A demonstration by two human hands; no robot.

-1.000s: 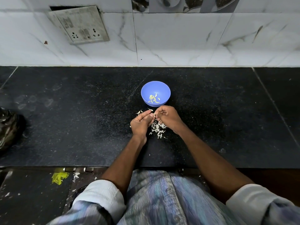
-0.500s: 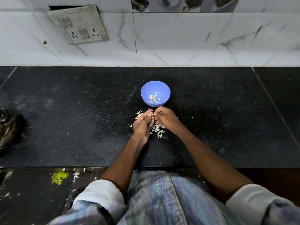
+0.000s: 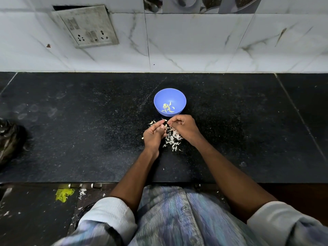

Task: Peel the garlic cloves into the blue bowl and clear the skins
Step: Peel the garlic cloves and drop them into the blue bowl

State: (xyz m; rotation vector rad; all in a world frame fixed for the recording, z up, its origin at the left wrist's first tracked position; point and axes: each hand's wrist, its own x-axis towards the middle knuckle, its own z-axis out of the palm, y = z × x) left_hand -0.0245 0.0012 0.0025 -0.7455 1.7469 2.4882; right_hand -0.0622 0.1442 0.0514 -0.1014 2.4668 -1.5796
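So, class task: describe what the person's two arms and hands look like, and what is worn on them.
Both forearms are bare, with pale whitish sleeves rolled up near the elbows: left sleeve, right sleeve. The left hand and right hand wear no gloves; no rings, watch or bands show. A streaky blue-grey garment covers the lap.

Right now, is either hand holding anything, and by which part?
The left hand pinches something small between thumb and fingertips, likely a garlic clove; which part is hidden. The right hand is curled beside it; its hold cannot be told.
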